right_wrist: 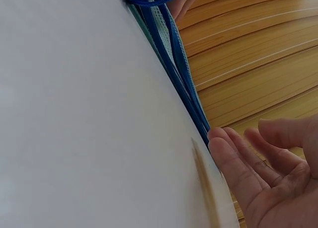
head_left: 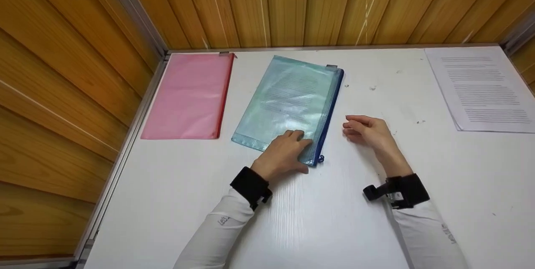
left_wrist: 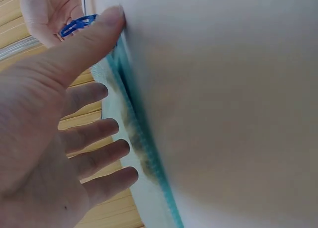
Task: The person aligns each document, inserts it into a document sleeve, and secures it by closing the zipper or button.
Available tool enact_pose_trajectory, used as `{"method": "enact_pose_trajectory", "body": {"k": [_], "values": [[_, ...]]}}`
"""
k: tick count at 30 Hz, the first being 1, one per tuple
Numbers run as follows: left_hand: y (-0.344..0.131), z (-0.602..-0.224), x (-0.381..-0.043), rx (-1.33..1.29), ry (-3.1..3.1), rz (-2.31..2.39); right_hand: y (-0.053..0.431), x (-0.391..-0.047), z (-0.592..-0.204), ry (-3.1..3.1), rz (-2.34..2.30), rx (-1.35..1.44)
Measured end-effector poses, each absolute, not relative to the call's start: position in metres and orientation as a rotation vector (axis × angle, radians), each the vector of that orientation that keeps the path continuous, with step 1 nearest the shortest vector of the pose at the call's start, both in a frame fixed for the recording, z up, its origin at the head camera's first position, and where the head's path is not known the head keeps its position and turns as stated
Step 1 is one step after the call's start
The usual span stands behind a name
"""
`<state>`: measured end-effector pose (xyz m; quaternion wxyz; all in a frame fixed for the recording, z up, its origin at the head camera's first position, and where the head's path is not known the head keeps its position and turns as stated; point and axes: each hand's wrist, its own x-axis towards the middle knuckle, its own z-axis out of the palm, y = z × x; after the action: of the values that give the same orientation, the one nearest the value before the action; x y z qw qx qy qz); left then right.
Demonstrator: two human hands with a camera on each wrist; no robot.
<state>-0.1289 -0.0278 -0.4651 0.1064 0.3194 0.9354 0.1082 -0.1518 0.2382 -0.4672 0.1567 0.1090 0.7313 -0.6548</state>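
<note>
left hand [head_left: 285, 154] rests spread fingers on the blue folder [head_left: 288, 97], likely to steady it; right hand [head_left: 373, 135], loosely bent, holds nothing.

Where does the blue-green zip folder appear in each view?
Head: the blue-green folder lies near centre, left hand over its lower edge.
Left wrist: its teal edge slants from upper left to bottom centre.
Right wrist: its blue zip slants from top centre toward the right hand.
Shared landmark: the blue cord loop, in all three.
</note>
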Motion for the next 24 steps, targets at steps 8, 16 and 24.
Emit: {"method": "enact_pose_trajectory", "body": {"k": [8, 16, 24], "values": [[-0.0285, -0.4669, -0.1375, 0.892, 2.744, 0.318, 0.2395, -0.1524, -0.4682, 2.110, -1.860, 0.320], [-0.0312, -0.4655, -0.1336, 0.971, 2.712, 0.294, 0.2408, -0.1517, -0.4689, 2.113, -1.864, 0.328], [-0.0334, -0.4687, -0.1303, 1.096, 2.836, 0.492, 0.2410, -0.1513, -0.4697, 2.110, -1.865, 0.289]]}}
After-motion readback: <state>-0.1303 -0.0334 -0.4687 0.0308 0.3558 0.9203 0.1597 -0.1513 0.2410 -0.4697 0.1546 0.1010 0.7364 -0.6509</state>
